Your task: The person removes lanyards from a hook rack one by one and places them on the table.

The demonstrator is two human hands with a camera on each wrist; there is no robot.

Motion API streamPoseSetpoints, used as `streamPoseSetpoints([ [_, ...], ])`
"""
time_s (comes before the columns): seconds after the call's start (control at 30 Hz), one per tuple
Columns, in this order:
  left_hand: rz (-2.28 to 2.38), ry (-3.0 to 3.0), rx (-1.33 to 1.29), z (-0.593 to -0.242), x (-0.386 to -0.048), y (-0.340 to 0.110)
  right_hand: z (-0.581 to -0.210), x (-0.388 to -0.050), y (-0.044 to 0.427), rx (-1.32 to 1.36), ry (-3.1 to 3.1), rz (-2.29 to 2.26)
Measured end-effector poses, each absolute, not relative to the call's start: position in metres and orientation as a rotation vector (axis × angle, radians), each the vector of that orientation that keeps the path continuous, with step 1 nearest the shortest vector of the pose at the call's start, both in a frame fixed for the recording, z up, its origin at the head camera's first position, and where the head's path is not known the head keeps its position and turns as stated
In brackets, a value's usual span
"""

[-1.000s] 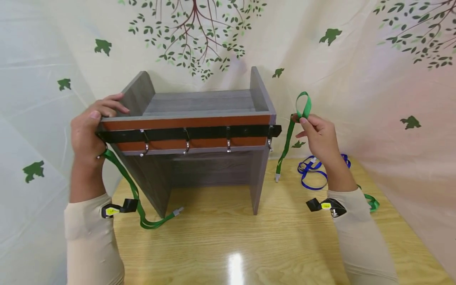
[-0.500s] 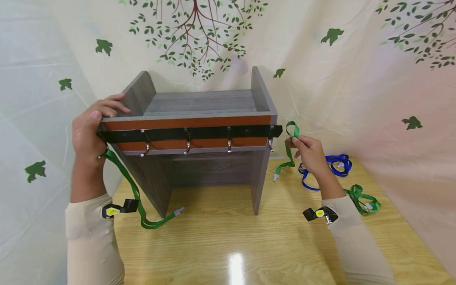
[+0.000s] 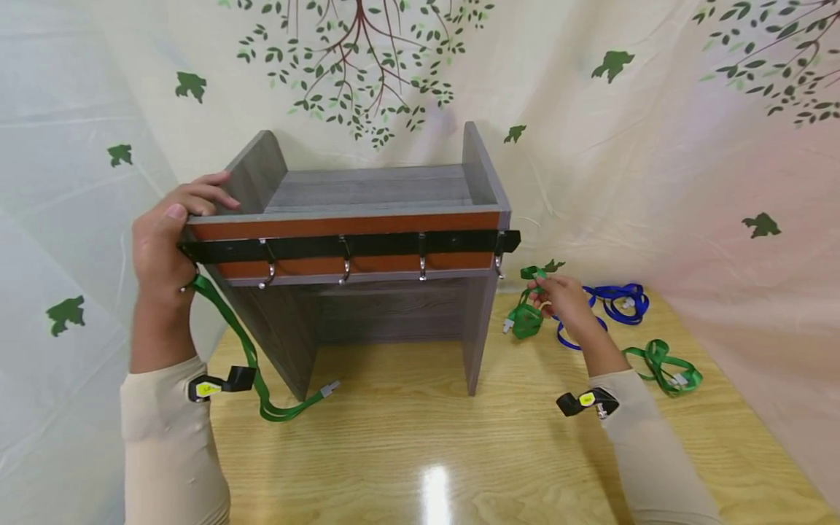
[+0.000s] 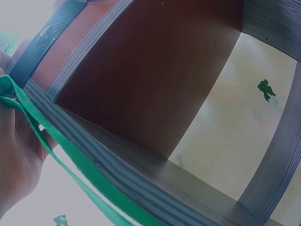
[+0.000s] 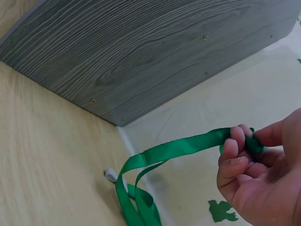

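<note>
My left hand (image 3: 164, 237) grips the upper left front corner of a grey wooden shelf (image 3: 374, 188), thumb in front and fingers over the top edge. Across the shelf's orange front runs a black strip (image 3: 302, 248) with several silver hooks (image 3: 345, 270). From the leftmost end, by my left wrist, hangs a green lanyard (image 3: 226, 315), its clip lying on the table. To the right of the shelf, my right hand (image 3: 566, 300) pinches another green lanyard (image 5: 183, 146) between thumb and fingers. That lanyard's lower part is bunched on the table, its pale clip (image 3: 508, 326) beside the shelf's side panel.
Behind my right hand lie coiled blue lanyards (image 3: 620, 300) on the wooden table (image 3: 394, 437). A further green lanyard (image 3: 666, 368) rests at the right. A cloth backdrop (image 3: 689, 182) with printed leaves stands close behind and along both sides.
My right hand has come down and slightly left, lowering its green lanyard until the strap folds onto the table. My left hand and the shelf stay in place.
</note>
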State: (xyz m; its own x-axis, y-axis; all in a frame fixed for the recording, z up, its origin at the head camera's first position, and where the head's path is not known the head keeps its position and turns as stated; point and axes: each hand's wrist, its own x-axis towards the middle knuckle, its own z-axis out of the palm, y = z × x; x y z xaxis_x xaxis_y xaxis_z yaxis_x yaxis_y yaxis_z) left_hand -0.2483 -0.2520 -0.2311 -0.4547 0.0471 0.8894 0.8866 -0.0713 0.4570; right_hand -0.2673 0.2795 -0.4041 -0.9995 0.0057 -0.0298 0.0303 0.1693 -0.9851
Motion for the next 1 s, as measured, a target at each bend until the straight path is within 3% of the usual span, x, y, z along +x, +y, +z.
streamPoseSetpoints([
  [0.63, -1.571, -1.504, -1.085, -0.228, -0.251, -0.25, -0.463, -0.283, 0.285, 0.095, 2.682, -1.319],
  [1.0, -1.617, -1.51, -1.06, -0.229, -0.255, -0.253, -0.455, -0.273, 0.279, 0.116, 2.666, -1.12],
])
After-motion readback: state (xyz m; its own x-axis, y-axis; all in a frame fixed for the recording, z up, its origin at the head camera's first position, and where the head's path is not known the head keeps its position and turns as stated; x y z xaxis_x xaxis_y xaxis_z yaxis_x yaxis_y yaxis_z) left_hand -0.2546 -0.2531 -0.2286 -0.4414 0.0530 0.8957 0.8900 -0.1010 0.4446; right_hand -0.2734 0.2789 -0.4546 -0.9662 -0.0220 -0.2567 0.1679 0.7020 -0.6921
